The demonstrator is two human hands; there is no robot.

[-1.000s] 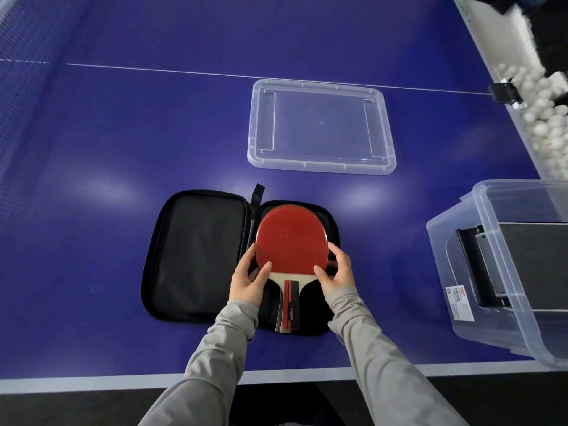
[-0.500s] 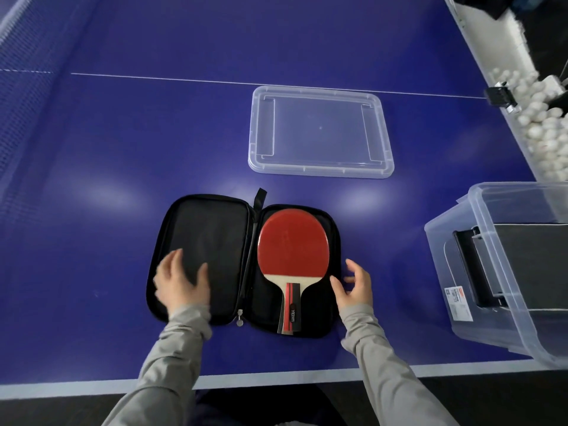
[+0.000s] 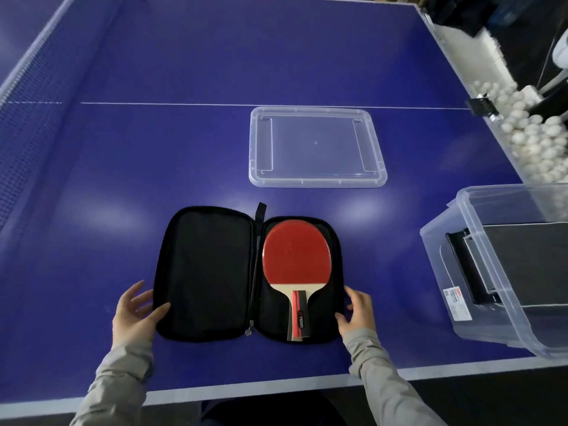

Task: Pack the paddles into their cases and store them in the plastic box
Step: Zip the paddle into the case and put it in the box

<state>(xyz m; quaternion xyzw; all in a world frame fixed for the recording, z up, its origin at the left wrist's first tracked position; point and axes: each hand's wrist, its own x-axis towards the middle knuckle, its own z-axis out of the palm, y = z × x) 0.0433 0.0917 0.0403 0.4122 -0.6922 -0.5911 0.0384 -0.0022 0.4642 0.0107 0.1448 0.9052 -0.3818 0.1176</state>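
Observation:
A black zip case (image 3: 203,272) lies wide open on the blue table. In its right half rests a red paddle (image 3: 295,256), handle toward me. My left hand (image 3: 135,312) is at the case's lower left corner, thumb on the inner lining, fingers spread. My right hand (image 3: 358,312) touches the case's lower right edge, fingers apart, holding nothing. The clear plastic box (image 3: 504,272) stands at the right with a black case inside.
The box's clear lid (image 3: 316,176) lies flat beyond the case. A trough of several white balls (image 3: 528,139) runs along the table's right side. The net (image 3: 27,87) crosses at the far left. The table's near edge (image 3: 246,395) is close to me.
Both hands left the paddle and moved outward to the case's two lower edges. The left hand slid off the lining to the lower left corner. The paddle stays in the right half.

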